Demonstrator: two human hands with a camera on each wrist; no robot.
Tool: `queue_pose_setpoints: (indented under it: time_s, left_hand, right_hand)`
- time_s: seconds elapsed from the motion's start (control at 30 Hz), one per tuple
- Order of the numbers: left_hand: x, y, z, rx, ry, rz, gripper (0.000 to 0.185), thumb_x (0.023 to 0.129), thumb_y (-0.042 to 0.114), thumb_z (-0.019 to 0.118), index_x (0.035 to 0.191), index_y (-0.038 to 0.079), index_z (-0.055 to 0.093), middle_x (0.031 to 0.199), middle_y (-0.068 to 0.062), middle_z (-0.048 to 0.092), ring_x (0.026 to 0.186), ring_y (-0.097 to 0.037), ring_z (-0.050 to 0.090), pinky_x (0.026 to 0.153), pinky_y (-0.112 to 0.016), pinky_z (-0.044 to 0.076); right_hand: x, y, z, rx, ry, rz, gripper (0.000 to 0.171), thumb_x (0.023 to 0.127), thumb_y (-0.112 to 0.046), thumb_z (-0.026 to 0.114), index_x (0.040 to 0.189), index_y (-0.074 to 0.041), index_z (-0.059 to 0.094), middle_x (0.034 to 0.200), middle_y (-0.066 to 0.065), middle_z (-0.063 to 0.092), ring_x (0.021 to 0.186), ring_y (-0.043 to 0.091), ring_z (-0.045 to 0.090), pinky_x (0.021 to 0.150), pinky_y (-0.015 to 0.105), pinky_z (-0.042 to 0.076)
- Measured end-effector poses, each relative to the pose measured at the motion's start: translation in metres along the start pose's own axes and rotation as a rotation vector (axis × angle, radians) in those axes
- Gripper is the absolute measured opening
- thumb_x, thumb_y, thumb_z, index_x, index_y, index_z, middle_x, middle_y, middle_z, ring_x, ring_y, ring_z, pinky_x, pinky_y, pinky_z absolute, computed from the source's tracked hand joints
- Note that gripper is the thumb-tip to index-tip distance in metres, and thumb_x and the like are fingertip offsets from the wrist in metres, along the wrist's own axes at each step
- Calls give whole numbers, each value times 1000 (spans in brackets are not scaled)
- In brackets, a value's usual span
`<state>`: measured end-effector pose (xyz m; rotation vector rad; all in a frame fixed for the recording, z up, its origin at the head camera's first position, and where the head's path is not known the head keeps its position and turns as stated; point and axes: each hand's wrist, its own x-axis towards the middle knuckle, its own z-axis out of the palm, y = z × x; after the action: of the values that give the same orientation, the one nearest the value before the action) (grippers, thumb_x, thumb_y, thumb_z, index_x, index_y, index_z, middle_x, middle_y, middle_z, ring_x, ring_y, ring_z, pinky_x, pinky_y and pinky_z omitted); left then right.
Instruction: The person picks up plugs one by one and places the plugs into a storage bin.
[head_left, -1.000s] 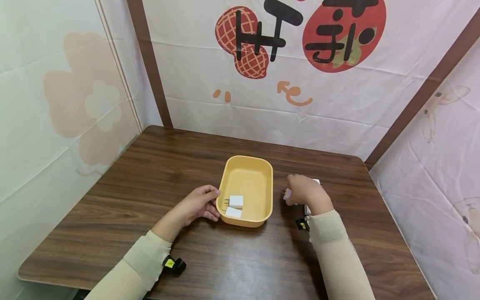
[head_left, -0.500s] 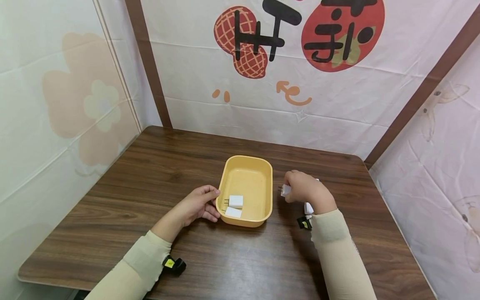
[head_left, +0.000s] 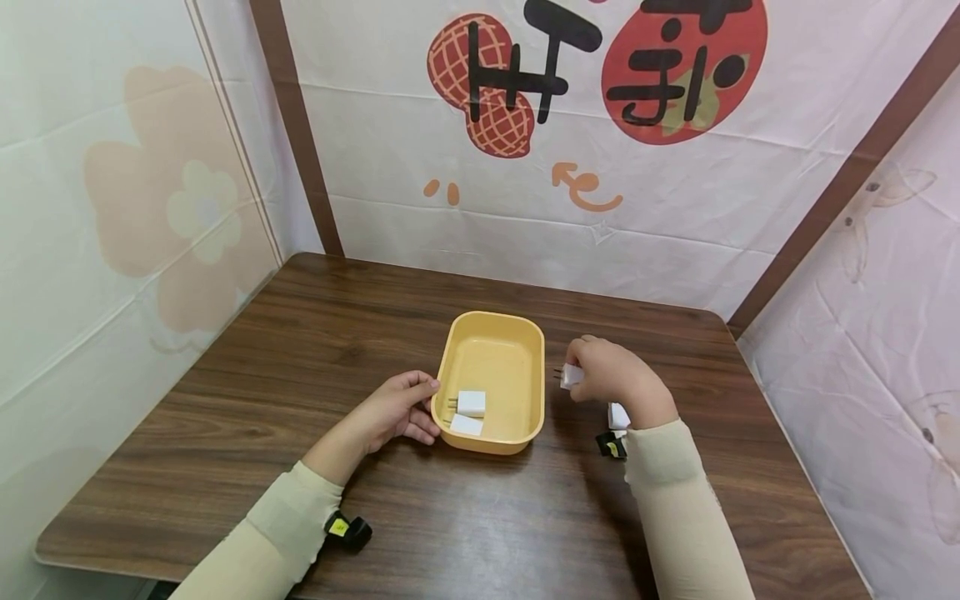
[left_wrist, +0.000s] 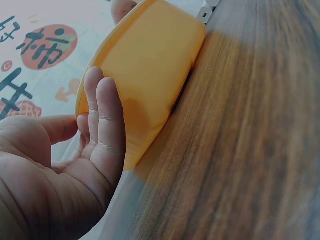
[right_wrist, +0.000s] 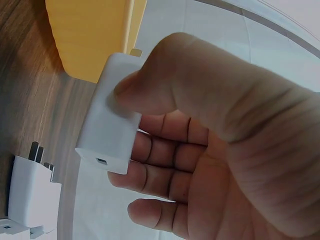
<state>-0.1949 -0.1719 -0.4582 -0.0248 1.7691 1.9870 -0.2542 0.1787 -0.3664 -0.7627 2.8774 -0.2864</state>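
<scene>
My right hand (head_left: 617,379) holds a white plug-in charger (head_left: 571,377) between thumb and fingers, just right of the yellow tray (head_left: 537,417). In the right wrist view, the held charger (right_wrist: 109,112) shows its port end, and the thumb lies across its side. At the tray's near left rim, my left hand (head_left: 396,407) pinches the edge between thumb and index finger; the left wrist view shows its other fingers against the outer wall. Inside the tray lie two white chargers, one (head_left: 472,403) just behind the other (head_left: 466,426), prongs pointing left.
More white chargers (right_wrist: 32,195) stand close together on the table below the right hand; in the head view one (head_left: 618,416) shows beside the wrist. Black wrist devices hang at both sleeves. A printed cloth wall (head_left: 450,233) borders the table's (head_left: 315,333) back edge.
My right hand has lifted the charger from the table and carried it slightly left and away from me. My left hand and the tray have stayed in place.
</scene>
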Motion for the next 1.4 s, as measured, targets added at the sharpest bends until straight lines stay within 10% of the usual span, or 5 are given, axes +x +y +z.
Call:
queue_pose_setpoints:
  time_s: [1.4]
  left_hand:
    - [-2,0,-2,6,-5,15,37,110,27,51,127,-5,43,91,-12,57,66,-22,72,62,-38,64]
  right_hand:
    - [5,-37,3,-110,182,-227,36,72,-24,80,103,-12,67,94,-3,57,80,16,55,75,32,51]
